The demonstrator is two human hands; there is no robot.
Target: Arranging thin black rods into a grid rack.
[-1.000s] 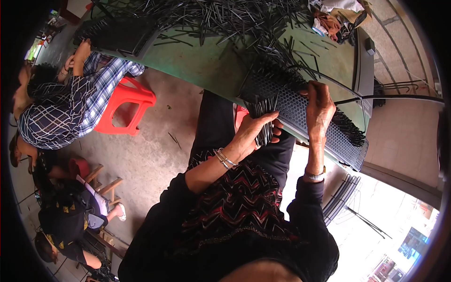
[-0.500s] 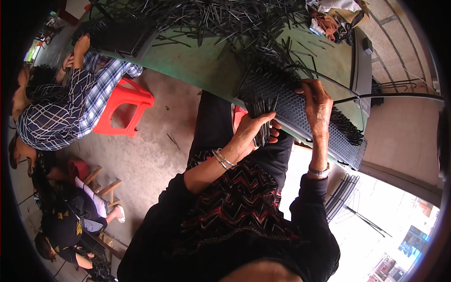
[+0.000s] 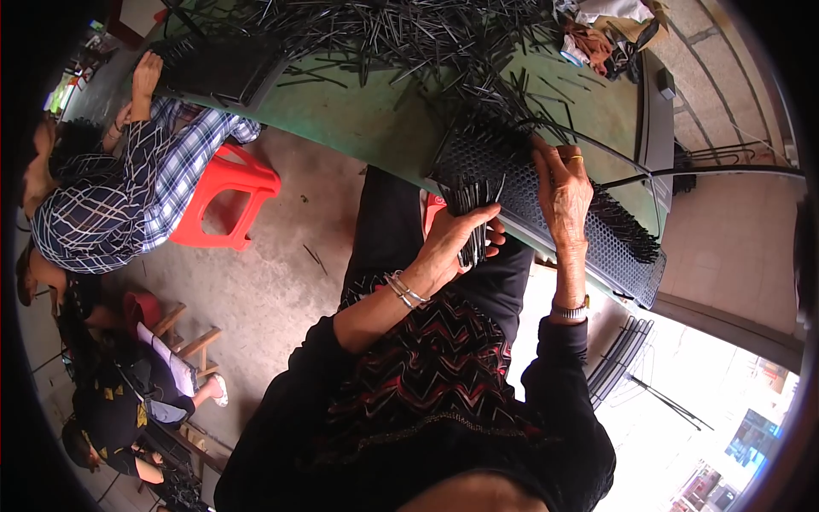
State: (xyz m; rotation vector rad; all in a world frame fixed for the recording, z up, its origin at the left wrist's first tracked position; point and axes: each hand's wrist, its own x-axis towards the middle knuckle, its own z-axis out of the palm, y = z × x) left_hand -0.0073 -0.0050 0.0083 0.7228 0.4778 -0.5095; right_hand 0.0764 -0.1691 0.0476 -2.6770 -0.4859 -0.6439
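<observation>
My left hand [image 3: 450, 236] is wrapped round a bundle of thin black sticks [image 3: 474, 198], held upright in front of the table's edge. A long black tray pitted with small holes [image 3: 546, 200] lies slanted along that edge. Many of its holes, mostly along the far side, are filled with short black sticks [image 3: 627, 224] standing on end. Over the tray, my right hand [image 3: 565, 192] reaches down with its fingers pinched at the row of standing sticks. Its fingertips are partly hidden, and whatever they hold is too small to make out.
Loose black sticks [image 3: 401, 38] are heaped across the green table [image 3: 341, 115]. A black cable [image 3: 725, 171] crosses at right. Crumpled wrappings [image 3: 601, 47] lie at the far right corner. Left, a person in a checked shirt [image 3: 107, 205] works beside a red stool [image 3: 226, 200] at another black tray [image 3: 226, 77].
My right hand has shifted a little left and away from me along the tray, its fingers now reaching farther down. My left hand and its bundle have barely moved.
</observation>
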